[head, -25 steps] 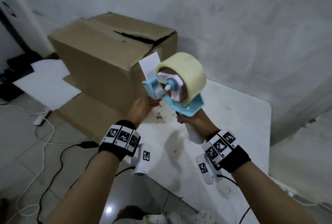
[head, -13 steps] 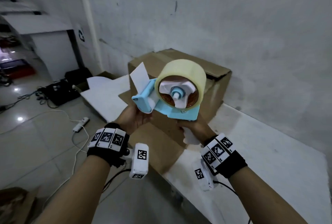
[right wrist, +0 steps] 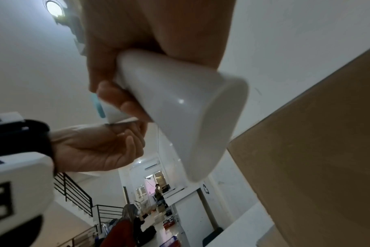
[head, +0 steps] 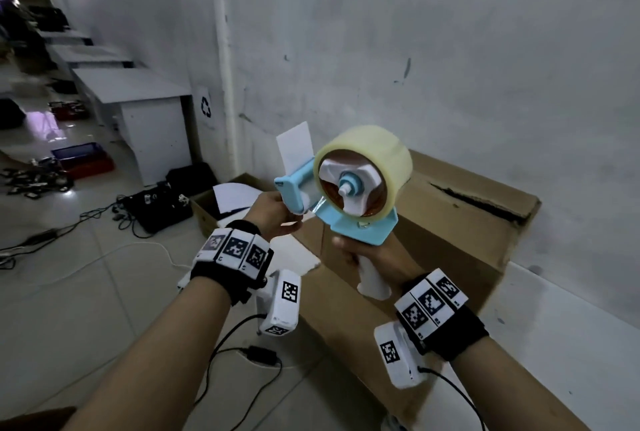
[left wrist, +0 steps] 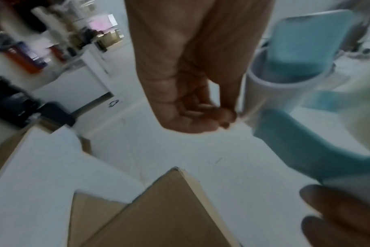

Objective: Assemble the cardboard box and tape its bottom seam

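Observation:
A blue tape dispenser (head: 360, 233) carries a big roll of clear tape (head: 363, 160) and is held up in front of me. My right hand (head: 374, 257) grips its white handle (right wrist: 180, 103). Just left of the dispenser's front end, my left hand (head: 273, 216) has its fingers (left wrist: 217, 115) curled, pinching the thin tape end by the white roller (left wrist: 270, 93). The brown cardboard box (head: 457, 223) stands behind and below the dispenser against the wall. Its top flaps are folded in, leaving a dark gap along the seam.
The box rests on a white surface (head: 554, 326) that runs to the right. A flat cardboard sheet (head: 332, 309) lies under my hands. Cables (head: 104, 216), a black case (head: 156, 205) and a small open carton (head: 214, 209) are on the tiled floor at left, beside a white desk (head: 149, 119).
My view has swung up and left, so the box now sits lower right. Both hands stay on the dispenser; the left hand has shifted from beneath its front to the tape end.

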The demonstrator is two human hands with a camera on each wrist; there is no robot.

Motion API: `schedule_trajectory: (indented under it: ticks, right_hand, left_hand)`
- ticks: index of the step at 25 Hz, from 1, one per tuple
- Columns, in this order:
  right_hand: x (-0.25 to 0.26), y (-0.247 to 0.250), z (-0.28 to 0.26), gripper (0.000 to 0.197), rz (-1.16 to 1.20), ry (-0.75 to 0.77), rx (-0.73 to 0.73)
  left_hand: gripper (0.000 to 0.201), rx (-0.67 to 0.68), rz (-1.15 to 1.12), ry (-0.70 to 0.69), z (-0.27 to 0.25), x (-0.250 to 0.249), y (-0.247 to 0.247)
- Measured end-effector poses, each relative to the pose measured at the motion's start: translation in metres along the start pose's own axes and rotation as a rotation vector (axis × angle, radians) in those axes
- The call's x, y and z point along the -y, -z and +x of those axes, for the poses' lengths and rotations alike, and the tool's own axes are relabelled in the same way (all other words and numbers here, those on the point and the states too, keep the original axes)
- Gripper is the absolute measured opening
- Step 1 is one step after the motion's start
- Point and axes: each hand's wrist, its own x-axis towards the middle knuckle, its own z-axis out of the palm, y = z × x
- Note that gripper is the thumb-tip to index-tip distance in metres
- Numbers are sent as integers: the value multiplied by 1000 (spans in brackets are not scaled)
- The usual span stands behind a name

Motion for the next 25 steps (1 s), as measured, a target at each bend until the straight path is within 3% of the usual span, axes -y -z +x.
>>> schedule_trajectory:
  ticks: [4, 7, 11, 14, 17, 19, 25]
  right_hand:
    - [2, -11, 45, 23, 124, -113, -87]
    - [14, 6, 88, 13, 61, -100, -151]
    - [29, 41, 131, 11, -53, -165, -179]
    - [33, 78, 137, 17, -169, -257, -170]
    - [41, 122, 143, 20, -243, -359, -231]
    - [47, 151, 147, 19, -242, -407, -300]
    - [43, 201, 163, 20, -381, -598, -381]
  left_hand:
    - [20, -187, 274, -163, 65, -22, 27]
    - [22, -282, 481, -325, 108, -44, 20]
    - [20, -333, 414, -289, 180, -65, 24]
    - [26, -231, 376, -237, 227, -65, 33]
    - [13, -65, 278, -265, 258, -63, 6]
    - [15, 60, 225, -246, 278, -58, -21]
    - [15, 341, 445, -282, 342, -44, -81]
